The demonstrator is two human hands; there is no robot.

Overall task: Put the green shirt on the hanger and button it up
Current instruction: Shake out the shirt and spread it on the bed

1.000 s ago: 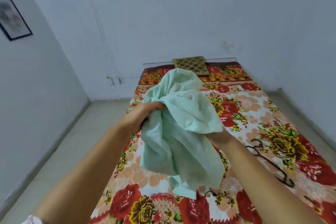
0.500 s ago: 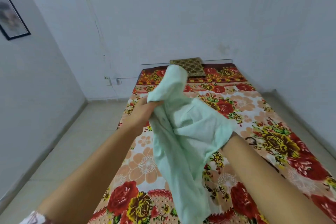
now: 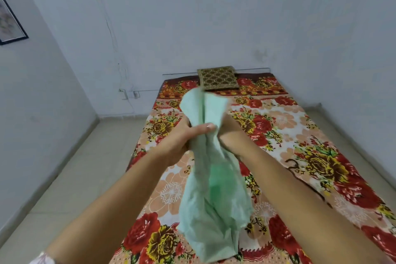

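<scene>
I hold the pale green shirt [image 3: 214,195] bunched up in the air over the bed. My left hand [image 3: 182,139] is closed around the fabric from the left, thumb across the front. My right hand [image 3: 230,133] grips the same bunch from the right, its fingers mostly hidden by cloth. Part of the shirt stands up above both fists and the rest hangs down in a long fold. A dark hanger [image 3: 294,166] lies on the bedsheet to the right, mostly hidden behind my right forearm; only its hook shows.
The bed [image 3: 289,126] has a floral sheet in red and yellow and fills the centre and right. A brown patterned cushion [image 3: 217,78] sits at its far end against the wall. Tiled floor [image 3: 81,173] runs along the left. A framed picture [image 3: 9,21] hangs on the left wall.
My two hands have come together on the shirt. The spread fabric is now gathered into one narrow hanging bunch. The view has shifted slightly.
</scene>
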